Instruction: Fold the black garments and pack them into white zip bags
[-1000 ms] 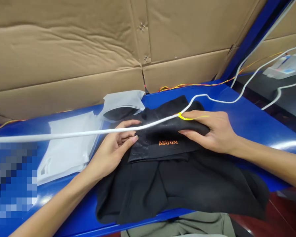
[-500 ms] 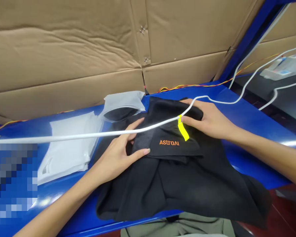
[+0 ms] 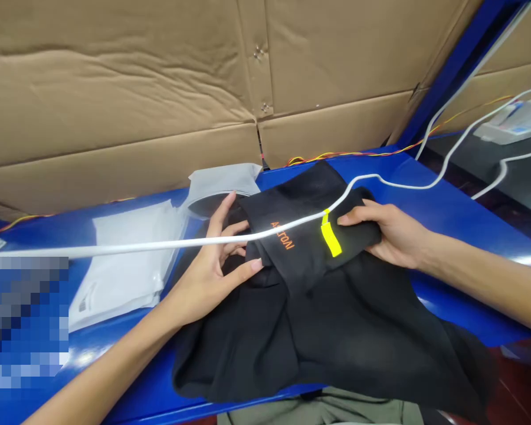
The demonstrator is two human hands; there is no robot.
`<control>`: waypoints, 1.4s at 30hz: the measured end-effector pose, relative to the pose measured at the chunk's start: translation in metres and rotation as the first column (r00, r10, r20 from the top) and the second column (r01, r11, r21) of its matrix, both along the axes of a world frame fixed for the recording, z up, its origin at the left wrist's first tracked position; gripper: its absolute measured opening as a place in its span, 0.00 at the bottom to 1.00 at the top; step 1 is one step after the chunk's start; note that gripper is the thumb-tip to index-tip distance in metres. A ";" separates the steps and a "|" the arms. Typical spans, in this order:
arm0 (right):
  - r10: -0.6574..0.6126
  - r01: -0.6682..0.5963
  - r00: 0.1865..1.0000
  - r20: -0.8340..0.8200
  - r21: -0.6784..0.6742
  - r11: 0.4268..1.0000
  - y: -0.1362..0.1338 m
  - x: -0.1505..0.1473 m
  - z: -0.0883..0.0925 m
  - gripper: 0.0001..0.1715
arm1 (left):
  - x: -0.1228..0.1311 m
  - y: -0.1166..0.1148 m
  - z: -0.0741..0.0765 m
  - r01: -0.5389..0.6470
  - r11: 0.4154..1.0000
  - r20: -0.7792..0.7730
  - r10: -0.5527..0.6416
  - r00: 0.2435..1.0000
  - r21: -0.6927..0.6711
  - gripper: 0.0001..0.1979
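Note:
Black cloth [image 3: 336, 330] is spread over the blue table, its near edge hanging past the front. On it lies a folded black piece with orange lettering [image 3: 283, 236], now turned at a slant. My right hand [image 3: 389, 233] pinches the right end of this piece, thumb on top and fingers beneath. At its left side is my left hand [image 3: 221, 260], fingers spread, thumb resting on the fabric; some fingertips are partly hidden behind the cloth. A white cable [image 3: 194, 240] with a yellow tag [image 3: 331, 238] crosses in front of the cloth.
White plastic packets [image 3: 124, 260] lie on the blue table [image 3: 398, 171] at the left. Behind my left hand is a pale bag [image 3: 223, 177] with something dark inside. Brown cardboard [image 3: 115, 88] walls the back. A clear plastic box [image 3: 513, 121] is at the far right.
The lettered black piece has rotated clockwise, so its lettering slants down to the right. My right hand has moved slightly down and right; my left index finger has lifted and straightened.

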State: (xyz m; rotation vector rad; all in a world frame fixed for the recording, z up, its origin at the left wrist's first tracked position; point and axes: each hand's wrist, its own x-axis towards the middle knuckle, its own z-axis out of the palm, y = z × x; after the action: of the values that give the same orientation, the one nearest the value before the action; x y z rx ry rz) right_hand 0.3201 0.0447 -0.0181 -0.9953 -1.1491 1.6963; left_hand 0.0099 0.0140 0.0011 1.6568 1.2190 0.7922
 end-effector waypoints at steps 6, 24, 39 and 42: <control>-0.077 0.039 0.970 0.229 0.166 0.985 -0.005 -0.003 -0.002 0.15 | 0.001 0.004 -0.001 -0.055 0.998 0.081 0.057 0.995 -0.032 0.50; -0.158 0.050 0.945 0.285 0.352 0.935 0.018 0.003 -0.017 0.37 | -0.007 0.006 0.009 -0.334 0.938 0.151 0.318 0.936 0.096 0.28; -0.581 -0.536 0.615 0.533 0.823 0.188 -0.008 -0.005 -0.013 0.29 | -0.009 0.009 0.005 0.036 0.946 -0.496 0.137 0.858 0.323 0.27; -0.428 -0.660 0.640 0.638 0.742 0.117 -0.010 -0.009 -0.013 0.42 | -0.009 0.008 0.005 0.179 0.916 -0.581 0.069 0.811 0.359 0.24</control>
State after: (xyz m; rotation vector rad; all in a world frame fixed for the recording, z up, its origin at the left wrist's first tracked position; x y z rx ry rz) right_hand 0.3109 0.0343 -0.0310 -0.5628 -2.5351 -0.0149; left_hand 0.0007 0.0222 0.0059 2.3887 1.4769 0.5183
